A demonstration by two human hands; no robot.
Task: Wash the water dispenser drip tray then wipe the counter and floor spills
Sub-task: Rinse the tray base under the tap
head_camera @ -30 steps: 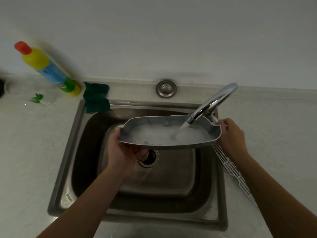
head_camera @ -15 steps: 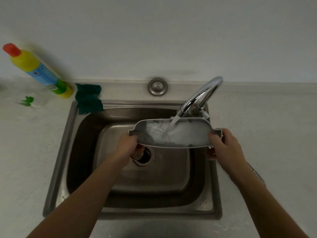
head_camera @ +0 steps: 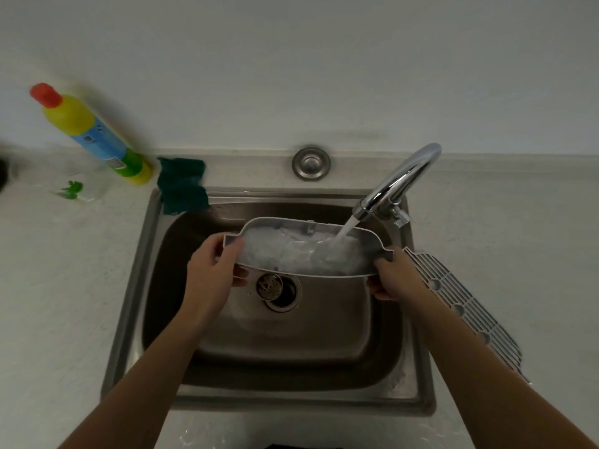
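**Grey plastic tray held under the running tap**

We hold the drip tray (head_camera: 291, 254) over the sink (head_camera: 136, 286), above the drain (head_camera: 278, 288), with its long axis running left to right across the basin. Our left hand (head_camera: 210, 273) grips the left end, thumb on the rim and fingers curled underneath. Our right hand (head_camera: 393, 277) grips the right end the same way, with the fingers wrapped below. The tray spans the gap between the two hands, and neither hand is free.

The tap (head_camera: 402, 179) stands at the back right corner of the sink. Its stream (head_camera: 346, 230) lands in the right half of the tray, close to our right hand, and foamy water covers the inside. The left half lies farther from the stream, so we judge the rinse needs the tray slid rightward along its own length. It could then be tipped about that axis to pour into the basin.

A slotted grate (head_camera: 460, 303) lies on the counter just right of the sink. A green cloth (head_camera: 181, 186) hangs over the back left corner of the sink, and a yellow bottle (head_camera: 94, 134) leans on the wall beyond that corner.
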